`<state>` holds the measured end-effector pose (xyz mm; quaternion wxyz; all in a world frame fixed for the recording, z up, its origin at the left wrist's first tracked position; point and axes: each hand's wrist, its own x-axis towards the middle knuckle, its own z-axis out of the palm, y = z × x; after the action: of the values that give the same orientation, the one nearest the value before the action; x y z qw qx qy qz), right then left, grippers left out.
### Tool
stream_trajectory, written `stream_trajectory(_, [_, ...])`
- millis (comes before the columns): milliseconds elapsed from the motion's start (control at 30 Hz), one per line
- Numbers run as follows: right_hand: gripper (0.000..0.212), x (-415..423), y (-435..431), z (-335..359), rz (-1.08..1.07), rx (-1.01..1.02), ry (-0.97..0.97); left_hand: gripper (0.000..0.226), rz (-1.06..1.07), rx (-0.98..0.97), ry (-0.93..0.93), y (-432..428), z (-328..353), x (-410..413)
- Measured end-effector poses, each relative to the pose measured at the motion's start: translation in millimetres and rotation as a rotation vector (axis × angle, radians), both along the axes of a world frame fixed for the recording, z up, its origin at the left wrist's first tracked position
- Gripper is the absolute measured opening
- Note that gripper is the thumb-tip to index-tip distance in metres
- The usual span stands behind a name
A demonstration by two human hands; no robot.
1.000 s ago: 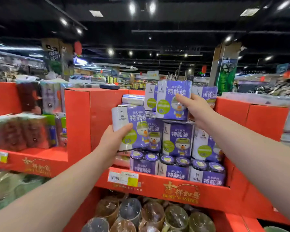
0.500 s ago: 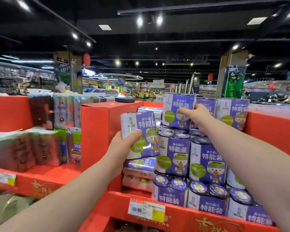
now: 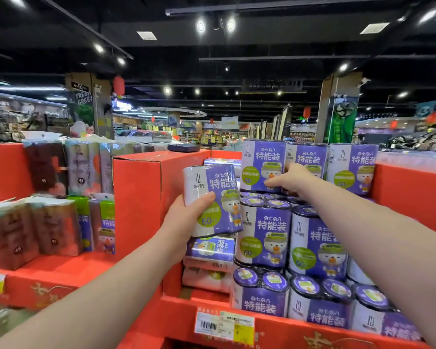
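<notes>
Red shelf lip (image 3: 176,321) nearest, price tag (image 3: 224,326) on it. Left grip (image 3: 186,220) clamped round purple pack (image 3: 212,197), held in air just left of stack. Right grip (image 3: 290,181) further in, on top-row pack (image 3: 259,162), thumb across front; fingers hidden, can't tell if closed. Looks like stacking step. Next: steady top row, seat held pack upright, label out.

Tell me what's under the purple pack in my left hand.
Below the held pack a sideways purple pack lies on pinkish packs. The left hand and wrist hide its left end; whether the held pack touches it is unclear.
</notes>
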<state>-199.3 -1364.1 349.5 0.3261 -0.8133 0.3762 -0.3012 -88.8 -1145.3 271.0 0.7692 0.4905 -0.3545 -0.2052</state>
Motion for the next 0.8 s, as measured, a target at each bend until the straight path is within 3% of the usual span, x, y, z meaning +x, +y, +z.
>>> stream_trajectory(133, [0.066,-1,3,2,0.007,0.001,0.006,0.022,0.014,-0.001,-0.006,-5,8,-2])
stream_trajectory(233, [0.072,-7,10,6,-0.019,-0.043,-0.106,0.019,0.0,-0.003,-0.029,-11,15,-7])
stream_trajectory(333, [0.044,-24,29,17,0.063,-0.08,-0.259,0.022,-0.021,-0.009,-0.057,-18,28,-18])
stream_trajectory(500, [0.027,-50,61,25,0.446,0.115,-0.107,0.013,-0.135,-0.056,-0.117,-40,49,-45])
stream_trajectory(567, [0.024,-59,60,27,0.443,0.096,-0.156,0.014,-0.134,-0.036,-0.142,-52,54,-57])
stream_trajectory(700, [0.018,-86,39,37,0.367,0.091,-0.292,0.042,0.062,0.08,-0.253,-71,60,-68])
stream_trajectory(800, [0.022,-103,15,38,0.258,0.114,-0.357,0.026,0.192,0.175,-0.398,-73,57,-65])
